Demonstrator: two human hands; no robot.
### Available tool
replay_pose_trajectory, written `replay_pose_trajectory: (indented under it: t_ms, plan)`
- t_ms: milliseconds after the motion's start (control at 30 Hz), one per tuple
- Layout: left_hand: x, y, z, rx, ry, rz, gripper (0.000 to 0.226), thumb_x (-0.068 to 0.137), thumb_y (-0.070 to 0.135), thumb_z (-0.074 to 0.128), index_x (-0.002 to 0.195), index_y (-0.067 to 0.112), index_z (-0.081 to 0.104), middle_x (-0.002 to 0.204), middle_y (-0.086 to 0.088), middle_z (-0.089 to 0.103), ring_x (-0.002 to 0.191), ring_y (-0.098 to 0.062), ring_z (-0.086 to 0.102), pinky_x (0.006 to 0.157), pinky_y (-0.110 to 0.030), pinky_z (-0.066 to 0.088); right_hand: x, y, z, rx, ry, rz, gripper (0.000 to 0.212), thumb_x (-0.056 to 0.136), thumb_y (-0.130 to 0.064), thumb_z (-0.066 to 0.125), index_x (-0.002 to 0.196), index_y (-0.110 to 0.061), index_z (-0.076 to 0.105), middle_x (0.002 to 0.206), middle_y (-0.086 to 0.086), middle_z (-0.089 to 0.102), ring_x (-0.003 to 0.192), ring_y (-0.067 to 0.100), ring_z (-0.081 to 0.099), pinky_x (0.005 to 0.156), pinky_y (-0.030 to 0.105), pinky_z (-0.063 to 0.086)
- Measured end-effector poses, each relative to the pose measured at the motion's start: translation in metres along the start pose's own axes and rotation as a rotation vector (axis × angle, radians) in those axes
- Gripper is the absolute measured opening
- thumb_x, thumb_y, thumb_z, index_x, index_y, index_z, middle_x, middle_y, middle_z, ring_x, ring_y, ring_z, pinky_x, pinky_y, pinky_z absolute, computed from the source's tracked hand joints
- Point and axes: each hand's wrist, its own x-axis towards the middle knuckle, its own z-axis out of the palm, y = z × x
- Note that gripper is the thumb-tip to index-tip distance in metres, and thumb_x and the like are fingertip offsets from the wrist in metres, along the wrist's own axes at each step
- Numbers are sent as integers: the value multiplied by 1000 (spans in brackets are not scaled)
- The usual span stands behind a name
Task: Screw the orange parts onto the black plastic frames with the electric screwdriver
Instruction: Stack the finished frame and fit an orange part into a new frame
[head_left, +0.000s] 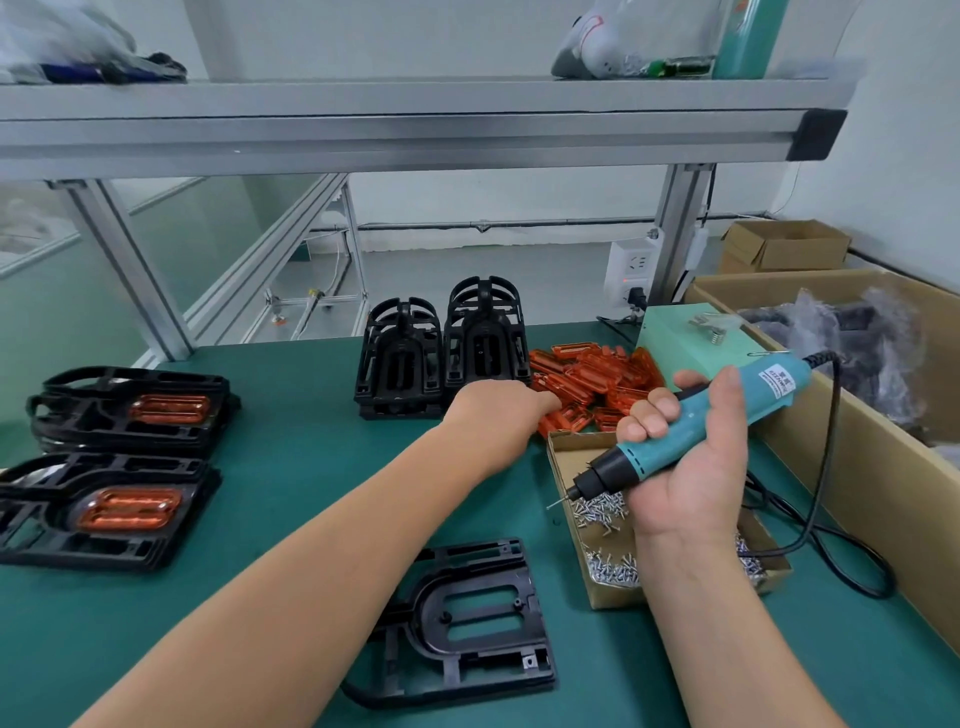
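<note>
The orange parts (592, 374) lie heaped far back on the mat (260, 467), just right of upright frame stacks (400, 364). My left hand (498, 410) reaches the heap; whether it holds one, I cannot tell. A bare frame (467, 618) lies flat before me. My right hand (696, 467) clenches the screwdriver (727, 405) over the screw box (613, 597).

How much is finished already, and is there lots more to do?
Done: the two left stacks, topped by frames with orange parts fitted. In hand: the right hand grips the electric screwdriver, the left hand reaches into the orange pile. Left: the bare frame in front and the upright frames behind.
</note>
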Motion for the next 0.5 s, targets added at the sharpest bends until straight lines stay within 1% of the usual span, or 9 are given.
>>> replay_pose_trajectory:
  t_ms: [33,100,167,200,300,333,400,467,500]
  plan:
    - [-1,0,-1,10,1,6,63,100,7,54,153,41,42,110,-1,69,104,-30,67,75,-41,57,0,0,0,1,0,2,30,104,-48,62,98,-18,62,73,-4,46,59,9,44,54,22,45]
    - [-2,0,-2,33,-8,29,69,100,7,52,156,44,36,113,-2,70,102,-30,68,68,-39,54,-1,1,1,-1,0,2,30,104,-48,62,98,-19,62,73,-4,46,58,8,45,54,22,45]
    - [-1,3,-3,45,-29,45,70,99,6,51,156,44,36,117,-3,70,103,-31,68,68,-39,53,-1,0,2,-7,-2,-1,31,104,-49,60,97,-19,62,72,-4,46,57,8,45,53,22,45]
    - [1,4,-4,46,-38,47,68,97,5,51,153,41,39,113,-3,71,100,-31,68,68,-39,53,-1,0,2,-8,-2,-2,31,104,-49,59,97,-19,62,72,-4,46,57,8,45,53,21,45]
    - [6,6,-4,50,-33,53,57,94,4,55,142,34,45,90,0,67,81,-30,66,60,-39,50,-2,0,3,-9,4,-5,32,105,-49,58,97,-18,62,72,-4,46,56,8,44,53,21,45]
    - [7,5,-3,31,-19,54,55,93,4,56,139,33,45,89,1,67,80,-29,66,60,-39,51,-2,-1,3,-9,7,-6,32,105,-49,58,97,-18,62,72,-4,46,56,8,44,52,21,45]
    - [9,3,-1,-62,22,54,54,95,7,57,139,36,44,100,4,73,89,-26,70,67,-39,55,-1,-1,3,-6,13,-3,32,105,-49,58,97,-18,62,72,-4,45,57,8,44,53,21,44]
    - [7,1,-2,-195,71,46,51,100,14,58,142,39,45,114,5,75,100,-25,70,71,-35,51,-1,-1,3,-1,13,-2,31,105,-48,58,98,-18,62,73,-4,45,57,8,44,53,22,44]
    - [5,0,-4,-255,80,42,47,102,21,57,145,39,45,120,3,74,105,-26,69,74,-35,50,-1,-1,2,1,14,-3,31,105,-48,58,98,-18,62,73,-4,45,57,8,44,53,22,44]
